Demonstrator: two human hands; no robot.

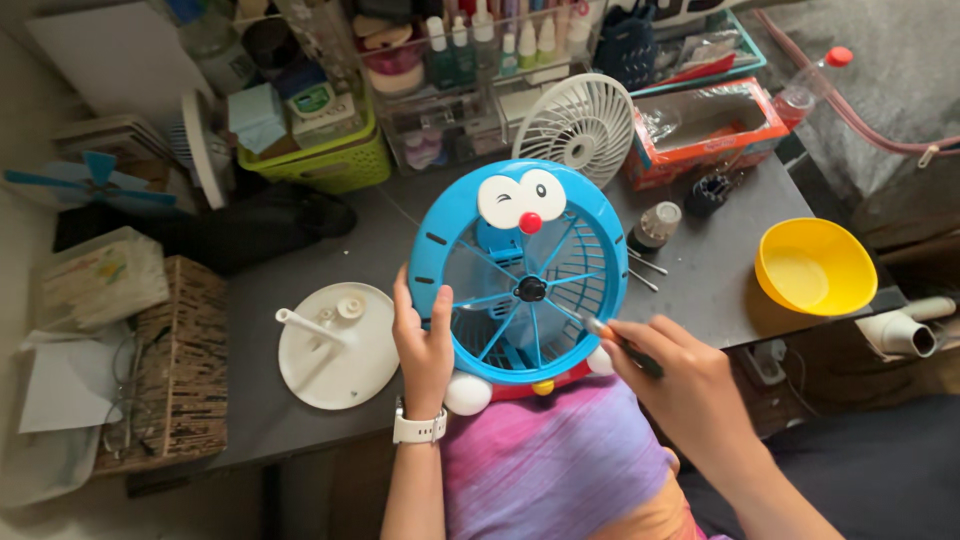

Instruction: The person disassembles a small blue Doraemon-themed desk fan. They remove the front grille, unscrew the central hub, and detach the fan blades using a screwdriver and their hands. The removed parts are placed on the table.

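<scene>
At the far left, about nine o'clock, a wicker box [180, 360] sits at the edge of the grey table [700, 280], with a pair of glasses [125, 400] lying against its left side. Just right of it, at seven o'clock, a white fan base [335, 345] lies flat with its short stem pointing up and left.

The left hand [425, 345], a white watch [418, 428] on its wrist, grips the blue fan [520, 270] by its left rim: thumb curled over the front edge, fingers hidden behind. The fan stands at the middle of the view, tilted up toward the camera, its round grille facing the person and its cartoon face at twelve o'clock. Its small white feet rest near the person's lap.

The right hand [690, 385] comes in from five o'clock, fingers closed narrowly around a screwdriver [620, 340]. The tool's long axis runs from lower right to upper left, and its orange-tipped end touches the fan's rim at about four o'clock. So the rim lies up and left of the right fingers, and that hand is nearer to this spot than the left.

Behind the fan, at one o'clock, a white grille [585, 125] leans upright. At three o'clock sits a yellow bowl [815, 265].
</scene>
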